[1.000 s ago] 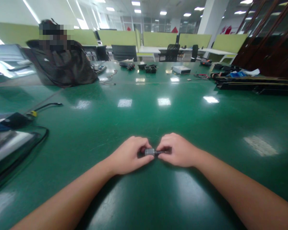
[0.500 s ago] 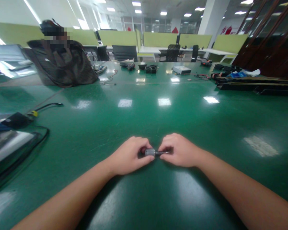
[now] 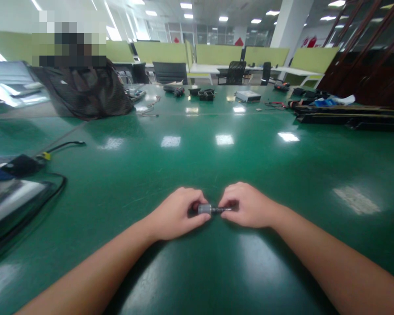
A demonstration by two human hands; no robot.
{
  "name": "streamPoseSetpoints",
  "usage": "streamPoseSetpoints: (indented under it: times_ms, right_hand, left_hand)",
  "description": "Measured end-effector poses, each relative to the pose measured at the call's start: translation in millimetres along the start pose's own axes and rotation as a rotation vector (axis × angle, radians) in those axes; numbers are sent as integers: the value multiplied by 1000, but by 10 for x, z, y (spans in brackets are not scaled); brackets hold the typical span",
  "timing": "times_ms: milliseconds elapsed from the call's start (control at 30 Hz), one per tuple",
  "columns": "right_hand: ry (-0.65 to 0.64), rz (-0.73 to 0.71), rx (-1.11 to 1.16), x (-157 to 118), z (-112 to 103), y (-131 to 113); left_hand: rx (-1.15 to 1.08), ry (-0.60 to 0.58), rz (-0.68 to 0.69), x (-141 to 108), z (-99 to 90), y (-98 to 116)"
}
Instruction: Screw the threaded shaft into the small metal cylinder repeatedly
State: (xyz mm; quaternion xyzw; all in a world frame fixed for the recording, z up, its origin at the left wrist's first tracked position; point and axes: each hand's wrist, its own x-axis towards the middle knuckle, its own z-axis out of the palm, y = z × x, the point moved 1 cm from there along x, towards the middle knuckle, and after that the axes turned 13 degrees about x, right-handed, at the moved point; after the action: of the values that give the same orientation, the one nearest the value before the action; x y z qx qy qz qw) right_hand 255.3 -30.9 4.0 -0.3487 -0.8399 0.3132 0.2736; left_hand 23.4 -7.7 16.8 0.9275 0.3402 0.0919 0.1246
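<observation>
Low over the green table, my left hand (image 3: pixel 180 214) is closed round a small grey metallic cylinder (image 3: pixel 204 209), thumb and fingers on either side. The cylinder's left end looks dark and reddish and lies mostly inside the hand. A thin dark shaft (image 3: pixel 216 210) runs from its right end, in line with it. My right hand (image 3: pixel 246 205) pinches the shaft between thumb and fingers, a short way from the cylinder. The shaft's silvery far end (image 3: pixel 229 209) shows in the hollow of the right hand. Blur hides what kind of tool or part this is.
To the left lie a black cable (image 3: pixel 64 181) and a flat light-coloured item (image 3: pixel 19 197). Farther off stand a large dark bag (image 3: pixel 88 94), black parts (image 3: pixel 206 94) and a white box (image 3: pixel 248 96). Long black pieces (image 3: pixel 351 116) lie at the right.
My right hand has slid slightly to the right along the shaft, so more of it shows beside the cylinder. My left hand has stayed in place.
</observation>
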Motion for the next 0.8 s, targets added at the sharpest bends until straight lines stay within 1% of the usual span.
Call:
streamPoseSetpoints:
  times_ms: [467,800]
  right_hand:
    - [-3,23,6,-24,-47,43]
    - [-29,82,11,-57,-99,58]
  left_hand:
    - [-9,-8,-5,-9,7,-17]
    - [-23,-2,-3,-4,22,-28]
